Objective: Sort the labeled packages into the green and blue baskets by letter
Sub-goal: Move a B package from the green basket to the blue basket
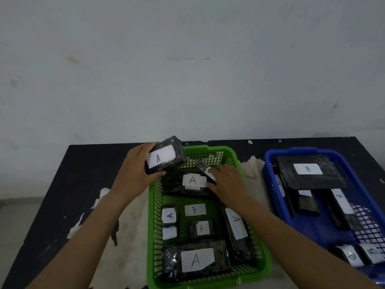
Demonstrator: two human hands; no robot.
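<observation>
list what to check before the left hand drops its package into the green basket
1. Letter on the held package in the left hand: reads A, ok.
2. Held package over the green basket: above its far left corner, ok.
3. Green basket holds only A: a B label lies in it, not ok.
4. Right hand out of the way: it is inside the basket's far end, touching a small package, not ok.
5. Blue basket holds only B: the readable labels say B, some are hidden, cannot tell.
</observation>
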